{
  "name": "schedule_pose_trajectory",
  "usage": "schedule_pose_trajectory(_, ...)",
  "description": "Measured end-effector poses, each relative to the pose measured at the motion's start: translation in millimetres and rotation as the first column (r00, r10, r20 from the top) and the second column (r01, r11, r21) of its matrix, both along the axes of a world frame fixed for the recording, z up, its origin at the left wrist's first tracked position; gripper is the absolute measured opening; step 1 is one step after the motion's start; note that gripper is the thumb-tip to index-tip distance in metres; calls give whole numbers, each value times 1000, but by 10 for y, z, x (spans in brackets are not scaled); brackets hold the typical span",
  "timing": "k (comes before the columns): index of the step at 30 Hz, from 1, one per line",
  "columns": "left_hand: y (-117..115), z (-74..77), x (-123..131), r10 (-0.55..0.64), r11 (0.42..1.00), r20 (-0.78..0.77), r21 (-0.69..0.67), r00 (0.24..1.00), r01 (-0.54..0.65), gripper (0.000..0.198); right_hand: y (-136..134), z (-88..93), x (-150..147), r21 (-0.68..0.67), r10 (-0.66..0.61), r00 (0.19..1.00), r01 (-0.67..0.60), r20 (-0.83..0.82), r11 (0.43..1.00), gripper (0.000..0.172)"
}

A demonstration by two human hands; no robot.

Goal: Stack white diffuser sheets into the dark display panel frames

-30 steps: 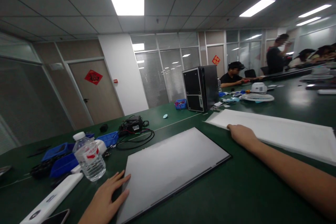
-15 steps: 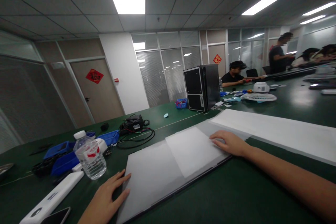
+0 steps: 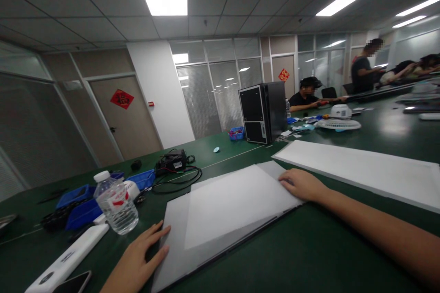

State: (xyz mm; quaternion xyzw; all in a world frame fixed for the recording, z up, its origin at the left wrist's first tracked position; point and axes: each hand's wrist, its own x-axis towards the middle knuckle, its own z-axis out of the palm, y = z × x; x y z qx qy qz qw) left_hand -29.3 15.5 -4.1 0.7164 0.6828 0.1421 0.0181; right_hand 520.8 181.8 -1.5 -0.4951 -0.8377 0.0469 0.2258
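Observation:
A flat panel (image 3: pixel 173 263) with a dark front edge lies tilted across my view on the green table. On top of it is a thin white sheet (image 3: pixel 223 210), brighter than the greyish surface around it. My left hand (image 3: pixel 139 254) rests at the panel's left edge, fingers stretched out and thumb apart, fingertips touching the edge. At the right end, my right hand (image 3: pixel 304 185) lies with its fingers on the sheet's edge; part of that edge is hidden beneath it.
Left of the panel stand a water bottle (image 3: pixel 115 203), a long white device (image 3: pixel 68 261), a phone (image 3: pixel 74 283) and blue trays (image 3: pixel 84 213). Cables (image 3: pixel 182 185) lie behind. A long white panel (image 3: pixel 360 169) is at right, a computer tower (image 3: pixel 263 112) behind. Several people sit or stand farther off.
The white sheet has slid left over the panel, so its right end no longer reaches past the panel toward the long white one. My right hand has shifted slightly; my left hand stays.

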Motion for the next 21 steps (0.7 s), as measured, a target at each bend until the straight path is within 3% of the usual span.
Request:
schedule_pose_trajectory(12, 20, -57, -62, -10, 1000, 22, 2, 1000, 10, 54, -145, 75, -108, -115, 195, 980, -199, -47, 973, 55)
schedule_pose_trajectory(21, 6, -5, 1, 0, 1000, 29, -3, 1000, 0, 57, -226, 92, -182, -251, 369, 929, -356, 8, 900, 61)
